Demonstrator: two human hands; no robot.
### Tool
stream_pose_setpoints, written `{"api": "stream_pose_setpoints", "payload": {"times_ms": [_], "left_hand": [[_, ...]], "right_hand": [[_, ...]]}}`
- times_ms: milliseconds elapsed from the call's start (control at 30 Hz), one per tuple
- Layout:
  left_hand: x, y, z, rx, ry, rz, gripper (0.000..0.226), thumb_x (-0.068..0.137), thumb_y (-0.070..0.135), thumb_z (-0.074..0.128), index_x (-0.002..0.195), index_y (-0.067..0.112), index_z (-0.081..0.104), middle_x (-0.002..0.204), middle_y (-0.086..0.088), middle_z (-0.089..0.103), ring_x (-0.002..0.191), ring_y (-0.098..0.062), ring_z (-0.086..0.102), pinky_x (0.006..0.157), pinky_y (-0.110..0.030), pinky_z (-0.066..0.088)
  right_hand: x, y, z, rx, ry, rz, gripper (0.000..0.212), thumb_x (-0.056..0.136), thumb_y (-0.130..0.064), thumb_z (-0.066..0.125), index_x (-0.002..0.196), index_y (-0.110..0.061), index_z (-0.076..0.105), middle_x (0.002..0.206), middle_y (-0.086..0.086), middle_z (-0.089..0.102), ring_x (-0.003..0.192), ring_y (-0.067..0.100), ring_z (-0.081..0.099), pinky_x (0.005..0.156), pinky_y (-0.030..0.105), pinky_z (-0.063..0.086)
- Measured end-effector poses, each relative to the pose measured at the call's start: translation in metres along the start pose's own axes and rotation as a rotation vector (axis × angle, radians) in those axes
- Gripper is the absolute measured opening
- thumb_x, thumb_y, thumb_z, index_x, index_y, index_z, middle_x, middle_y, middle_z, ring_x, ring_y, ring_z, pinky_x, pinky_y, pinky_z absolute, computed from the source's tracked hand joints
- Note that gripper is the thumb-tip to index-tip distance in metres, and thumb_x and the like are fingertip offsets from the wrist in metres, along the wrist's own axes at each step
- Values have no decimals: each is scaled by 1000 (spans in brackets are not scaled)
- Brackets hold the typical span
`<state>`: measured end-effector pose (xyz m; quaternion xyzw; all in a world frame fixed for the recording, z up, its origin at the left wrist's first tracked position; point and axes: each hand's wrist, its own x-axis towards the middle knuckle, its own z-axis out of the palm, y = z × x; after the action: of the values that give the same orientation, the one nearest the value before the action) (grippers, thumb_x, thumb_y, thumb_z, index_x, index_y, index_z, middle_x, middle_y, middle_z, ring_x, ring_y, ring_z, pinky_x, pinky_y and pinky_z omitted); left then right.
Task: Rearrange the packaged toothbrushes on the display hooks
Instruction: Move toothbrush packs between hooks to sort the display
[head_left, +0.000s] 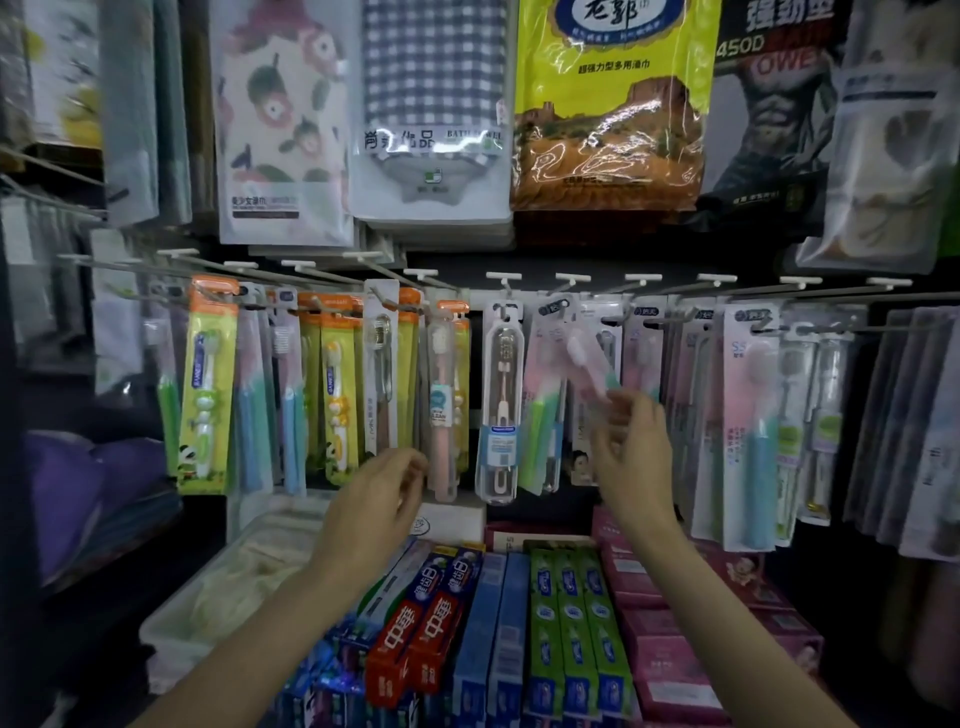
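Toothbrush packs hang in a row on display hooks (524, 283) across the middle of the scene, above boxed toothpaste (441, 613) on the near shelf. The right hand (631, 447) is raised in front of the centre-right hooks and appears to pinch the lower end of a pink-and-teal toothbrush pack (589, 364) that tilts up and to the left; motion blur prevents confirming the grip. The left hand (376, 493) hovers just below a tall white-carded pack (379, 364), with its fingers loosely curled and nothing held.

Handling properties, as judged:
- Each pack is light: thin card backing with a clear blister over the brush.
- Card is stiff along its length but bends and creases easily. The punched hang hole at the top is the weakest point and may tear if pulled sideways.
- The clear rigid case (498, 405) at centre is harder and smoother, and likely slippery.

Recommended hold: pinch the card edges near the top, close to the hang hole, and slide the pack straight along the hook.

Limits of view:
- Packs behind the front one on each hook are hidden, so counts cannot be determined.
- Far left and far right rows are dark and blurred.
- Most printed labels are unreadable.
- Bath towel packets (431, 104) above are cut off at the top.
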<state>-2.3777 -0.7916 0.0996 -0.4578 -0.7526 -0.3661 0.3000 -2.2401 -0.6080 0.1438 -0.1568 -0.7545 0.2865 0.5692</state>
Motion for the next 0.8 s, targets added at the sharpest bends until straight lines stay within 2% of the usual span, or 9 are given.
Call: {"api": "stream_pose_setpoints", "payload": {"times_ms": [67,200,300,367,433,567,700,800], "left_hand": [[3,-7,-9,-24,113,-63,18,85,2,59,101,10,59,92,3,57,80,-13,55,69,-24,45],[8,-20,-19,-83,222,-265,29,87,10,60,114,8,50,111,-5,49,97,-18,51,80,-31,44],[13,-28,-17,-185,201,-419,49,85,22,64,125,6,41,122,-11,46,107,-22,49,86,-31,42],[19,-32,-13,-252,159,-505,58,83,28,67,127,5,39,125,-12,48,110,-23,49,86,-30,40],[25,-32,-7,-295,104,-528,60,81,30,68,127,5,38,126,-11,49,113,-23,49,88,-30,40],[34,-26,3,-285,68,-509,56,82,29,68,123,5,39,115,-4,48,108,-20,49,83,-28,40],[38,-27,10,-291,64,-566,55,79,28,71,119,6,42,114,-9,54,103,-24,53,85,-36,46],[39,-31,12,-292,68,-604,64,75,33,74,124,6,42,116,-11,53,106,-25,51,89,-38,45]], "right_hand": [[-3,-14,11,-4,-21,-91,25,92,-8,51,117,-7,48,111,-3,42,98,12,50,90,27,46],[-6,-27,44,-63,-139,-193,26,92,-9,53,118,-8,49,110,-2,43,100,8,46,88,15,36],[1,-25,67,-98,-215,-121,32,92,-10,53,123,-6,46,119,5,44,111,13,44,90,9,28],[5,-24,75,-95,-208,-40,31,92,-9,53,122,-4,47,121,8,45,114,18,44,93,15,32],[6,-22,79,-122,-212,-11,29,92,-8,54,120,-4,47,120,10,45,113,21,45,95,24,38],[6,-21,79,-100,-249,5,30,91,-6,55,119,-5,47,119,10,46,109,19,49,97,31,44],[5,-23,77,-53,-367,28,36,91,-9,56,125,-7,44,121,8,52,110,17,52,95,30,46],[4,-28,84,-53,-491,4,41,93,-5,50,133,-6,39,133,8,49,124,18,46,103,24,36]]}}
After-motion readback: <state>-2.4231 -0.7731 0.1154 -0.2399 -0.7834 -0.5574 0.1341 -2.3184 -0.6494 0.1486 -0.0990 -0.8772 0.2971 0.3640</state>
